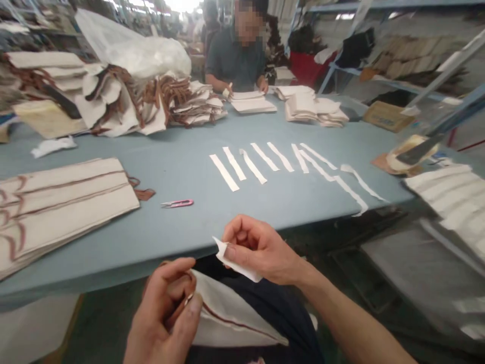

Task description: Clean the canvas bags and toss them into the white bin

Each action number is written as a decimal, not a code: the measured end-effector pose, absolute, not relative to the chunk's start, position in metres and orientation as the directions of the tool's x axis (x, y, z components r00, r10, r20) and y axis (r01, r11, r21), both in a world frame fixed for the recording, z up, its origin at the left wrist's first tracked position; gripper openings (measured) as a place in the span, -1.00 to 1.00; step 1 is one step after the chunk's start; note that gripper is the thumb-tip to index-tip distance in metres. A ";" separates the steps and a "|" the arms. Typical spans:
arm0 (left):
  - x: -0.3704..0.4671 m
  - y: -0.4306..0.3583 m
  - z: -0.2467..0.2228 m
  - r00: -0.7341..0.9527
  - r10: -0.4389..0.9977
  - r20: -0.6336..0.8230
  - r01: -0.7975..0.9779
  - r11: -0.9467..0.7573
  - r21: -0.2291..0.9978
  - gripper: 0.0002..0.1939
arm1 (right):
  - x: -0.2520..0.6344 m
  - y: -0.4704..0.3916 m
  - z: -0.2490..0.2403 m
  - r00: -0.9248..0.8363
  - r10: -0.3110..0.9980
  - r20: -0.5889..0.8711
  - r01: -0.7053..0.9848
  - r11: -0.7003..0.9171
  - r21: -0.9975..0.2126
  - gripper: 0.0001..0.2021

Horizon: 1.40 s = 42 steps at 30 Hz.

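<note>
At the bottom centre, my left hand pinches the edge of a cream fabric piece with a brown trim line, which lies over my lap. My right hand, beside it and higher, holds a small white strip between thumb and fingers; the strip is apart from the fabric. Several white strips lie in a row on the blue-grey table. Left of them are small pink-handled snips.
A stack of cream pieces with brown trim covers the table's left side. Heaped fabric stands behind it. Across the table, a person handles cream sheets. White pieces and a tape roll are at the right.
</note>
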<state>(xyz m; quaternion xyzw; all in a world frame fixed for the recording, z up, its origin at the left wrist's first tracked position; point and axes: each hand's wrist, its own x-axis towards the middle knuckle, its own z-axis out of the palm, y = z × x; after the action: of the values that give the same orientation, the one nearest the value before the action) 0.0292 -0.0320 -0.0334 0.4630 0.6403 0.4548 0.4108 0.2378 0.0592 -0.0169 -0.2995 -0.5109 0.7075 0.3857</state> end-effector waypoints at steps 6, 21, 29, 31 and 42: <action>0.031 -0.021 -0.020 -0.018 0.983 -0.184 0.124 0.185 0.975 -0.52 | 0.224 0.042 0.004 -0.505 0.855 0.116 0.144 0.216 -0.966 -0.96; 0.015 -0.024 -0.035 -0.119 0.992 0.035 0.264 -0.002 0.964 -0.76 | 0.211 0.052 -0.014 -0.574 0.802 -0.163 0.112 -0.120 -0.986 -0.47; 0.013 -0.018 -0.026 -0.120 0.989 0.087 0.299 -0.047 0.953 -0.80 | 0.200 0.047 -0.015 -0.621 0.749 -0.231 -0.086 -0.358 -0.930 -0.44; 0.012 -0.018 -0.025 -0.104 0.992 0.077 0.311 -0.041 0.950 -0.79 | 0.199 0.047 -0.018 -0.642 0.733 -0.222 -0.127 -0.388 -0.913 -0.45; 0.020 -0.028 -0.023 -0.229 0.973 -0.036 0.327 0.111 0.939 -0.80 | 0.204 0.044 -0.026 -0.663 0.692 -0.286 -0.139 -0.489 -0.861 -0.49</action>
<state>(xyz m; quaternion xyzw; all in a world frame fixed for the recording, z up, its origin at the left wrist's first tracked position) 0.0202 -0.0283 -0.0230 0.5007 0.6487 0.4399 0.3672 0.2041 0.0444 -0.0261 -0.3186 -0.4339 0.8020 0.2588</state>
